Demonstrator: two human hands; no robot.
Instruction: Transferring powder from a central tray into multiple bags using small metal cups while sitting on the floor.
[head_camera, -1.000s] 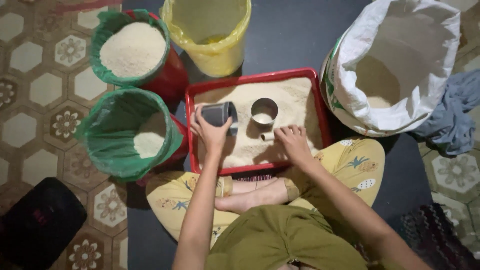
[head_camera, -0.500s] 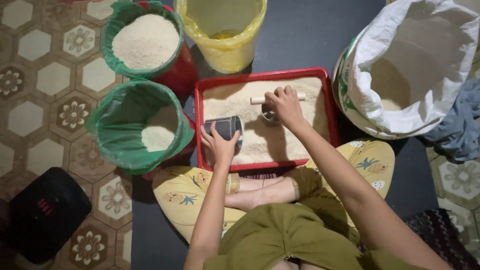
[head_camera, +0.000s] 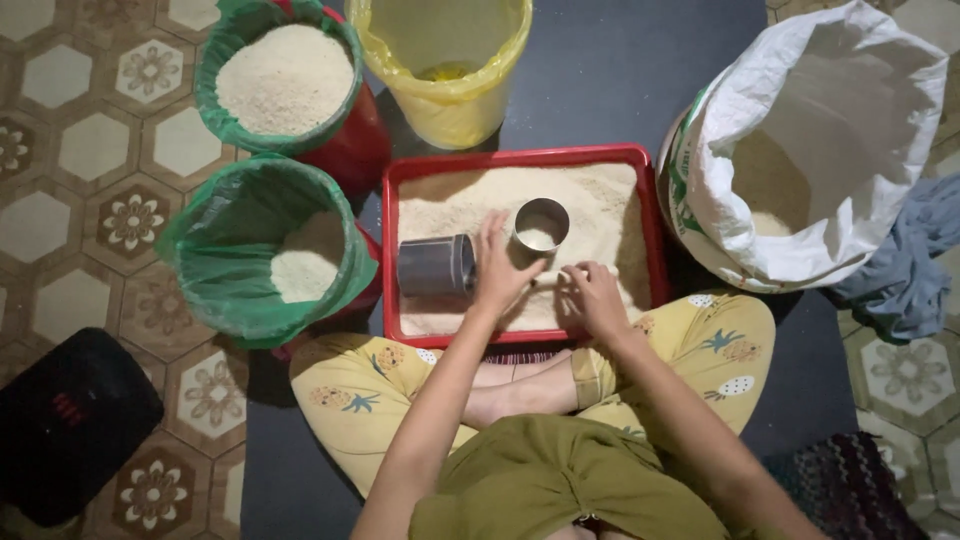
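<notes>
A red tray (head_camera: 392, 250) of pale rice lies on the floor before my crossed legs. A grey can (head_camera: 435, 265) lies on its side in the rice at the tray's left. My left hand (head_camera: 498, 265) rests against the can's right end with its fingers spread. Just beyond those fingers a small metal cup (head_camera: 541, 223) stands upright with a little rice in it. My right hand (head_camera: 592, 297) sits on the rice by the tray's near edge, fingers curled around what looks like a thin pale stick (head_camera: 545, 283).
Left of the tray are two green-lined buckets of rice, one far (head_camera: 282, 80) and one near (head_camera: 262, 250). A yellow-lined bucket (head_camera: 445, 65) stands behind the tray. An open white sack (head_camera: 810, 150) stands right, blue cloth (head_camera: 915, 265) beside it. A black box (head_camera: 70, 425) lies near left.
The grey can went from raised in my left hand to lying on the rice. My right hand drew back from the metal cup to the tray's near edge.
</notes>
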